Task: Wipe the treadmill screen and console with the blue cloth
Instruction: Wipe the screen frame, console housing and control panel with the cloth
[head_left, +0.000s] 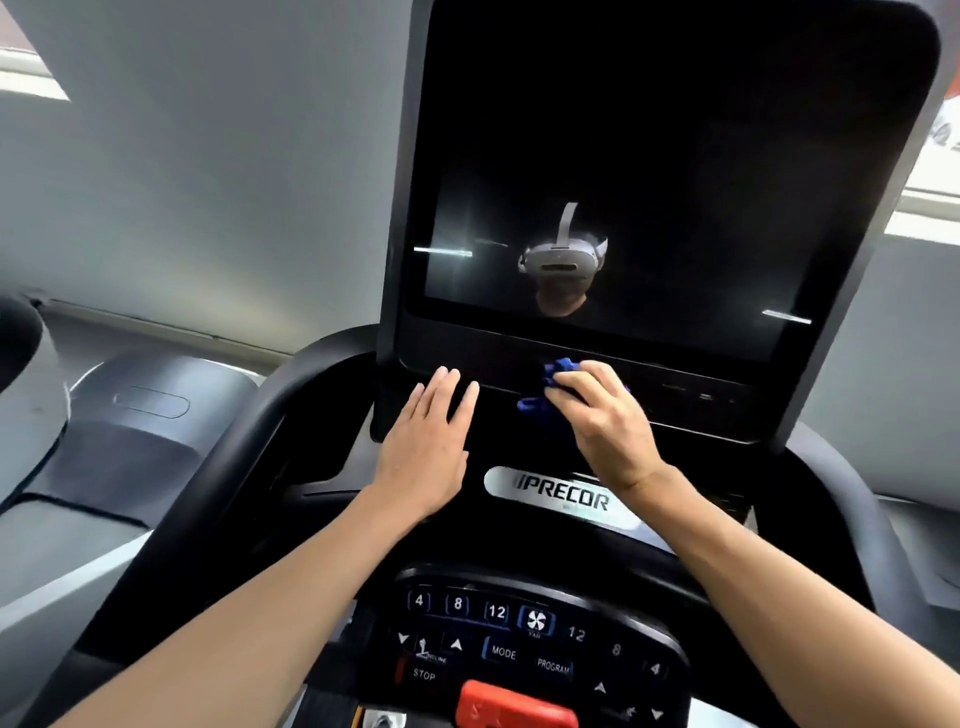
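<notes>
The treadmill's tall dark screen (675, 171) fills the upper middle and reflects a headset. Below it runs the black console (332, 467) with a silver PRECOR badge (561, 496). A crumpled blue cloth (556, 374) lies against the lower bezel of the screen, mostly covered by my right hand (605, 421), whose fingers curl over it and press it to the panel. My left hand (428, 441) lies flat with straight fingers on the console just left of the cloth, its fingertips reaching the screen's bottom edge.
A button panel (519, 639) with number keys, MODE, PROGRAM and STOP sits near the bottom, with a red stop button (514, 704) below it. Curved black handrails (218, 467) flank the console. Another grey machine (150, 410) stands at the left.
</notes>
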